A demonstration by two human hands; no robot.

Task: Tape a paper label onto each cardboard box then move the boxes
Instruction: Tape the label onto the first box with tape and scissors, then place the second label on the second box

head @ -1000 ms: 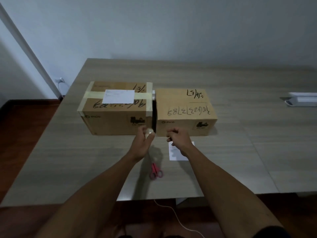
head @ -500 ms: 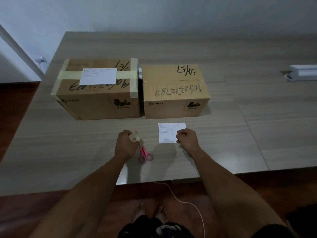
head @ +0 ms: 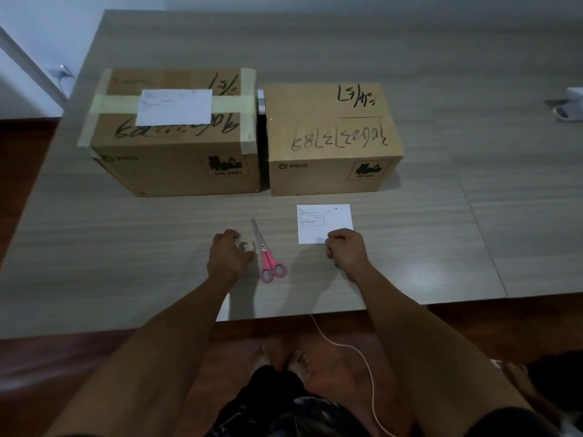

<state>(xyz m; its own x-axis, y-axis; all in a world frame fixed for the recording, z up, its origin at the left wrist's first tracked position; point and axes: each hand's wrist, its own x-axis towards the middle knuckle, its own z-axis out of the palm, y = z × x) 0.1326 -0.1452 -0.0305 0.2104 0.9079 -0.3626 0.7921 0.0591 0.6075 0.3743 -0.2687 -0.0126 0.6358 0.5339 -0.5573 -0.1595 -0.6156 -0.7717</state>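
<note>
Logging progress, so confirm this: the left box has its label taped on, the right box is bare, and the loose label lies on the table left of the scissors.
One thing is wrong: the loose label lies right of the scissors, not left, as the head view shows. The left box does have its label taped on, and the right box is bare.

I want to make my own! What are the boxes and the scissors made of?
Both boxes, left box and right box, look like matte brown cardboard with folded edges. The scissors have shiny blades, likely metal, and smooth pink handles, probably plastic.
</note>
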